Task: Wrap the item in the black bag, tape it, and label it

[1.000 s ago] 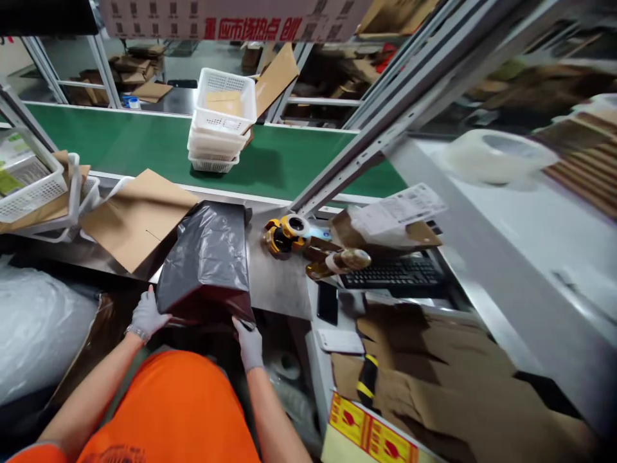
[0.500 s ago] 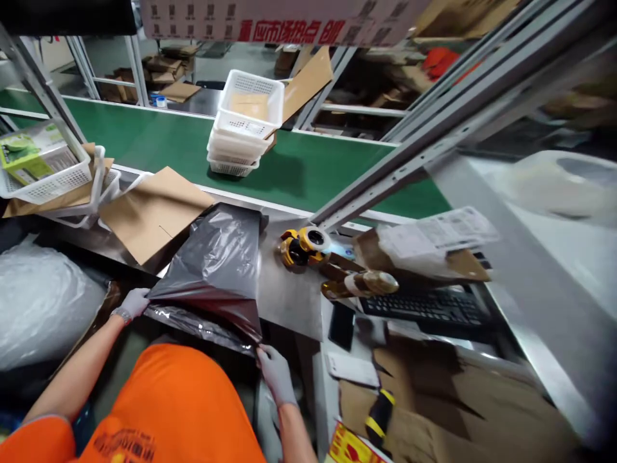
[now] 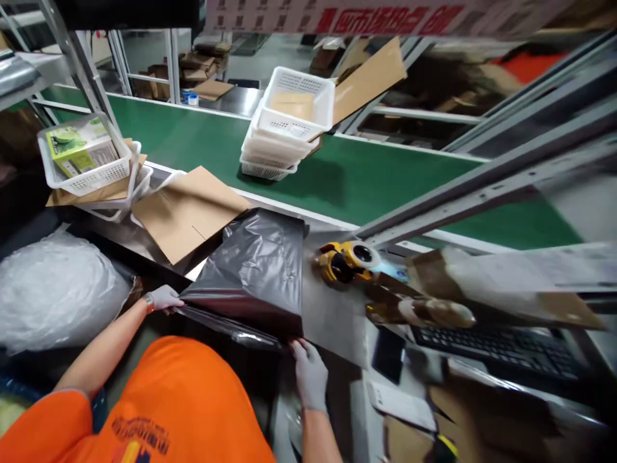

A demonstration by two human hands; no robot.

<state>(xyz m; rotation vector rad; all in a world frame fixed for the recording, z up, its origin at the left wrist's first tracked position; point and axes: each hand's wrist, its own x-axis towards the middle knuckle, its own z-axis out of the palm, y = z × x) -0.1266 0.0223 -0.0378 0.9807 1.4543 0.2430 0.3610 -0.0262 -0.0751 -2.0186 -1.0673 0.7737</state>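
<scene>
Hands, two: left hand (image 3: 164, 298) and right hand (image 3: 308, 373) each grip one black bag's (image 3: 260, 270) edge.

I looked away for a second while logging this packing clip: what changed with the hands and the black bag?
Both gloved hands spread apart along the near edge of the black bag: the left hand moved out to its left corner, the right hand to its right, stretching the flap wide. Both kept their hold. The tape dispenser and stacked white baskets stayed put.

I've got stacked white baskets (image 3: 289, 132) sitting on the green conveyor (image 3: 376, 183), flat cardboard (image 3: 187, 209) just this side of it, and a yellow tape dispenser (image 3: 347, 262) near its edge.
</scene>
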